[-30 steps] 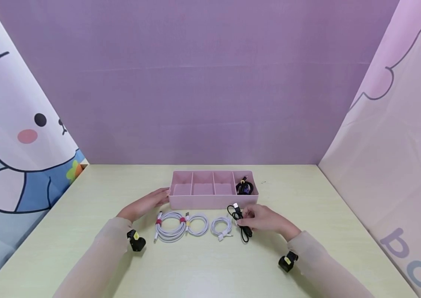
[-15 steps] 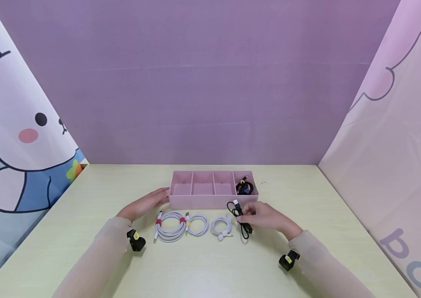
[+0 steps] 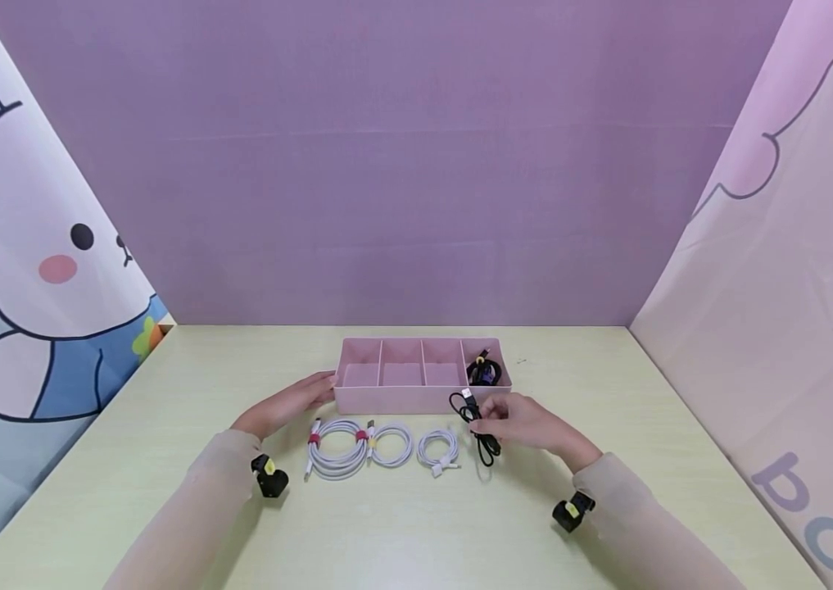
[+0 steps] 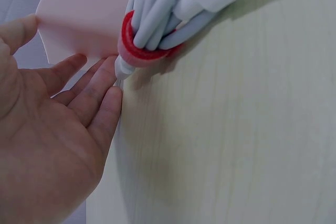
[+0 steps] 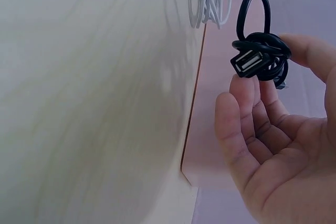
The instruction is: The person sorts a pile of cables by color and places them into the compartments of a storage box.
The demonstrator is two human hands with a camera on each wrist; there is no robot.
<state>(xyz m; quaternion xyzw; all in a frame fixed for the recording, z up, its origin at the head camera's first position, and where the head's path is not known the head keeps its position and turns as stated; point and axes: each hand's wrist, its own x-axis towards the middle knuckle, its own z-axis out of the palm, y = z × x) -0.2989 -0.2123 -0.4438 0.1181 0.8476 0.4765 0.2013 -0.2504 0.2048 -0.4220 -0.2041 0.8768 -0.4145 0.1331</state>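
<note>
My right hand (image 3: 522, 422) pinches a bundled black USB cable (image 3: 469, 412) between thumb and fingers, just in front of the pink divided box (image 3: 416, 400). In the right wrist view the USB cable (image 5: 262, 51) shows a loop and a USB socket end, with the box's wall (image 5: 220, 108) behind it. My left hand (image 3: 291, 403) rests its fingertips against the left end of the box. The left wrist view shows that hand (image 4: 63, 114) with extended fingers touching the box (image 4: 86, 19). A black cable with a yellow tie (image 3: 485, 371) lies in the rightmost compartment.
Coiled white cables stand in a row before the box: a large one with red ties (image 3: 338, 471), one with a yellow tie (image 3: 392, 461) and a small one (image 3: 438, 447). The pale wooden table (image 3: 416, 533) meets a purple backdrop (image 3: 416, 205), with printed curtains on both sides.
My right hand has raised the black USB cable off the table and moved it slightly toward the box. My left hand has kept its place at the box's end.
</note>
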